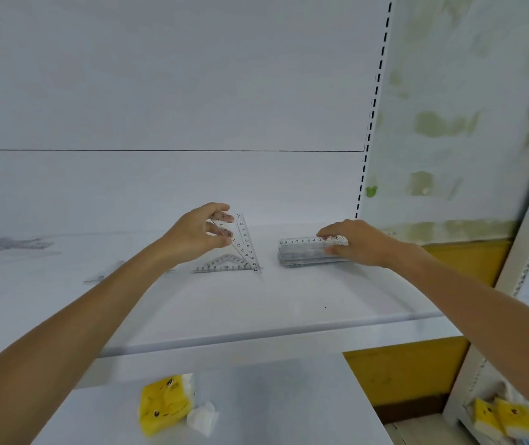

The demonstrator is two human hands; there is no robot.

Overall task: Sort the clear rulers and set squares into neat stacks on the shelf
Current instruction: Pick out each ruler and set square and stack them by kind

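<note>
Clear items (6, 245) far left on shelf (288, 303): blurred, can't ID. Ruler stack (304, 252): right end hidden under right hand (359, 242), count unreadable. Yellow packs (507, 419) bottom right: blurred, print illegible.

Both my arms reach forward, bare, sleeves not visible. My left forearm (80, 316) comes in from near left and angles up toward centre, wrist roughly straight. My left hand (197, 234) is raised, palm facing right, fingers (226, 217) curled, thumb below them, pinching a set square (245, 248) by its upper edge. My right forearm (481, 297) comes in from near right and angles toward centre. My right hand (357, 242) is palm down, fingers over the top of a ruler stack (304, 252), thumb on its near side, gripping its right end. Hands apart, not touching each other.
</note>
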